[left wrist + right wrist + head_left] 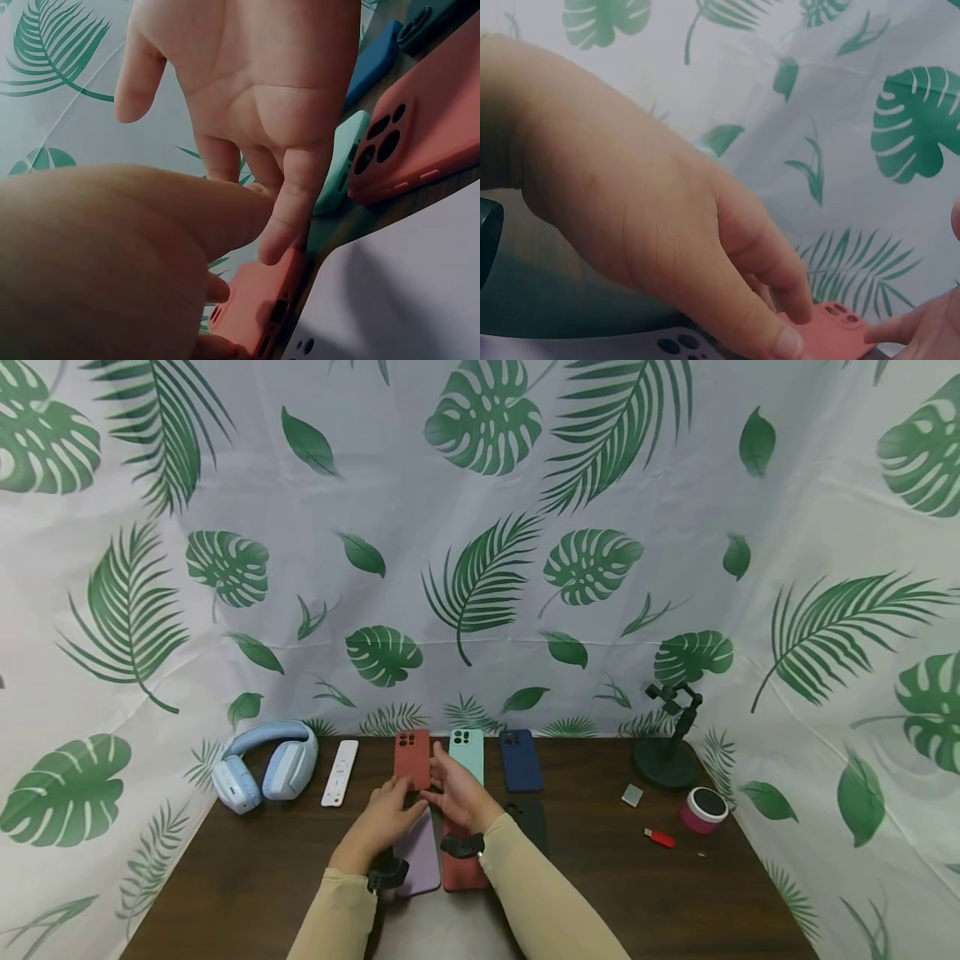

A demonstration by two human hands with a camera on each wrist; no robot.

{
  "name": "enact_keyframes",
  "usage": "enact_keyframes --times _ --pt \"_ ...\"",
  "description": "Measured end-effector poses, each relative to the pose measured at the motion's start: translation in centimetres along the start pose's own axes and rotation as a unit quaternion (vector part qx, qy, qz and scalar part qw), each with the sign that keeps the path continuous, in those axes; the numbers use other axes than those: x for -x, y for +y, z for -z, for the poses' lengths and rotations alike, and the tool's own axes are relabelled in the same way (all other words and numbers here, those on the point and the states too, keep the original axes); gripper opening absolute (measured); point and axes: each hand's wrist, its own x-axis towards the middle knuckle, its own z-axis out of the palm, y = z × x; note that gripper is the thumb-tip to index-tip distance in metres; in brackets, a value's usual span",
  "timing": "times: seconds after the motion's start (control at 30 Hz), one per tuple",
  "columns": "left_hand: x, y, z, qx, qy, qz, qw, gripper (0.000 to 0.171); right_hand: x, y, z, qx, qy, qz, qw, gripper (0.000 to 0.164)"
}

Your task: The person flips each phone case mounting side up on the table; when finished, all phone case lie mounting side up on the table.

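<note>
Phone cases lie in two rows on the dark table. My left hand [382, 818] reaches over the lilac phone case [420, 853], its fingertips on the near part of the coral phone case [412, 760]. At that case's right side, my right hand [461, 793] has its fingers extended and touches the edge; its palm shows in the left wrist view. Partly under the right hand and forearm are a mint phone case [467, 758] and a red phone case [465, 872]. A navy phone case [521, 762] and a dark phone case [531, 822] lie further right.
Blue headphones [288, 768] and a white remote [340, 773] are at the left. On the right stand a black stand [666, 763] and a pink jar [703, 814], near a small silver square [632, 794] and a red USB stick [660, 837]. A leaf-print cloth [480, 568] hangs behind.
</note>
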Motion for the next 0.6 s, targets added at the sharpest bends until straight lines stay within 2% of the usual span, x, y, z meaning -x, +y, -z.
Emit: enact_keyframes --times 0.13,0.33,0.43,0.6 --pt "0.1 0.2 0.2 0.004 -0.003 0.006 1.0 0.072 0.2 -0.1 -0.2 -0.003 -0.002 0.011 1.0 0.091" --pt "0.5 0.4 0.3 0.003 0.0 -0.006 1.0 0.065 0.6 0.0 -0.5 0.043 0.028 0.003 0.999 0.096" --pt "0.4 0.2 0.3 0.008 0.002 -0.009 0.9999 0.064 0.8 -0.1 -0.8 0.057 0.023 0.0 0.998 0.09" --pt "0.2 -0.2 0.1 0.02 0.027 -0.024 0.9991 0.063 1.1 -0.3 -1.3 0.046 0.004 0.008 0.999 0.083"
